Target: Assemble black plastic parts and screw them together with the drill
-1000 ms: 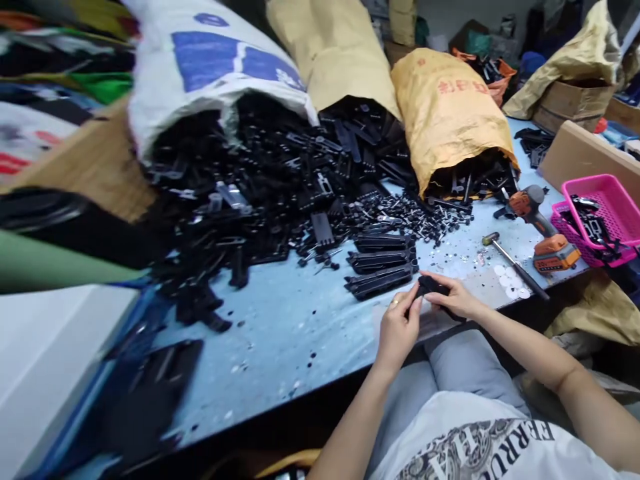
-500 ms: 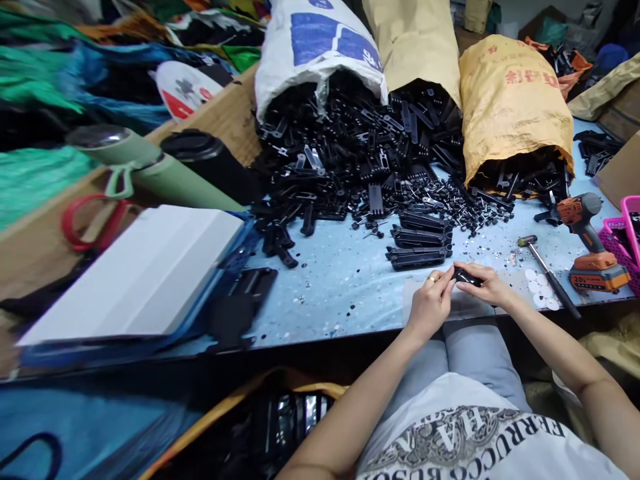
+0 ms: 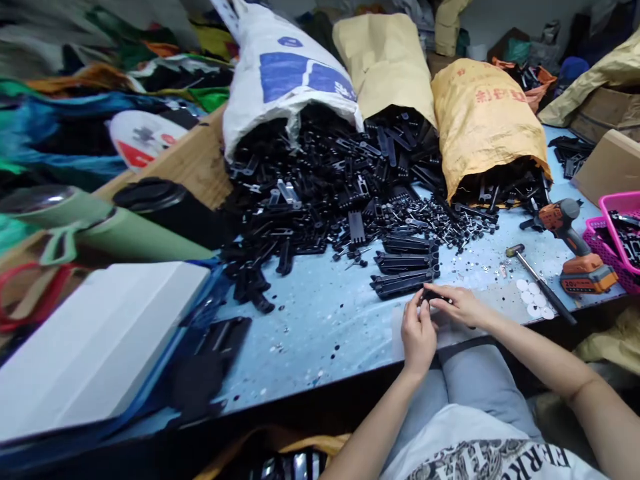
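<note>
I have both hands, left [image 3: 417, 333] and right [image 3: 460, 305], pinching a small black part [image 3: 431, 295] at the table [image 3: 320, 320] edge, at 6 o'clock of the stacked parts [image 3: 405, 263]; it looks light, stiff, best gripped by its ends.

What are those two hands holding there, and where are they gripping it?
A small black plastic part, pinched between both hands at the table's near edge: the left hand at its left end, the right hand over its right end.
</note>
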`<state>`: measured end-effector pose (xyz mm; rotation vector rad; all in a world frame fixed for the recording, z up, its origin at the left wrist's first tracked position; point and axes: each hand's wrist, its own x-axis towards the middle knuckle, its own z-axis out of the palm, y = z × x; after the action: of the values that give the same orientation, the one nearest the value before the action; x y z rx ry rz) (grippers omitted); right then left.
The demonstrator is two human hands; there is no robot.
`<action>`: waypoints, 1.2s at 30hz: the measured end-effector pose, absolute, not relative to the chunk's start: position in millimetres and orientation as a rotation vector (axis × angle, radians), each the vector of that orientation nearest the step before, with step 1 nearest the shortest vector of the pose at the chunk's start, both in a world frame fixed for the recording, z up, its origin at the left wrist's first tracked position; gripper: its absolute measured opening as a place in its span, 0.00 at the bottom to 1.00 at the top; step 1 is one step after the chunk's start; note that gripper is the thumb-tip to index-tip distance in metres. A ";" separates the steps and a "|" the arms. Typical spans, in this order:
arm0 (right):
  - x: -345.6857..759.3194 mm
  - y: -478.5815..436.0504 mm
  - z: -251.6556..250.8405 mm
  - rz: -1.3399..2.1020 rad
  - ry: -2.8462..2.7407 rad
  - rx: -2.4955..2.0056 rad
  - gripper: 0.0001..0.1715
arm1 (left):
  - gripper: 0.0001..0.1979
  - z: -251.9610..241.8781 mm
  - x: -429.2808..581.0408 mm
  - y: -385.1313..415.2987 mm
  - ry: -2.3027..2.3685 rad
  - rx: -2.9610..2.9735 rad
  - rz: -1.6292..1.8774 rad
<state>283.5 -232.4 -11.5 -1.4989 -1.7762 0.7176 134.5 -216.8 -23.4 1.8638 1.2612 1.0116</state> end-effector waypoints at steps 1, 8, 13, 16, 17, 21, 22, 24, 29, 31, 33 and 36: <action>294.3 -222.6 -8.1 0.678 -1.884 -1.544 0.26 | 0.21 -27.7 131.7 -219.4 1.328 1.867 0.958; 401.5 -121.6 17.6 0.038 -1.800 -2.248 0.26 | 0.25 -12.6 126.6 -207.4 0.801 2.725 0.345; 431.2 -81.9 21.3 -0.023 -1.796 -2.621 0.30 | 0.25 7.7 133.9 -193.7 0.680 2.858 -0.045; 431.3 -86.7 22.8 -0.028 -1.799 -2.626 0.25 | 0.26 10.1 129.4 -196.5 0.842 2.864 -0.073; 430.2 -93.2 24.6 -0.047 -1.794 -2.629 0.23 | 0.26 9.2 127.5 -197.6 0.896 2.850 -0.065; 418.4 -147.0 34.8 0.011 -1.867 -2.555 0.21 | 0.20 0.0 127.0 -198.4 0.956 2.752 -0.009; 412.7 -167.3 36.5 0.092 -1.940 -2.499 0.22 | 0.20 -2.6 129.2 -197.7 0.913 2.726 0.016; 398.2 -212.6 36.6 0.291 -2.140 -2.312 0.24 | 0.20 -6.4 135.2 -195.8 0.811 2.676 0.068; 361.9 -299.0 15.2 0.427 -2.532 -1.759 0.18 | 0.17 -5.2 148.3 -192.1 0.687 2.606 0.070; 354.0 -308.5 4.8 0.375 -2.579 -1.782 0.18 | 0.18 -2.4 150.5 -192.5 0.668 2.613 0.049; 349.0 -308.3 -0.4 0.346 -2.580 -1.886 0.19 | 0.20 -0.5 151.3 -193.8 0.659 2.635 0.038; 341.7 -304.6 4.2 0.297 -2.558 -2.022 0.21 | 0.31 -1.7 150.1 -196.1 0.628 2.681 0.087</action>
<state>341.7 -304.6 4.2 -2.0215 -2.5580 0.2973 150.1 -196.1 -1.7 2.6809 0.6280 0.0866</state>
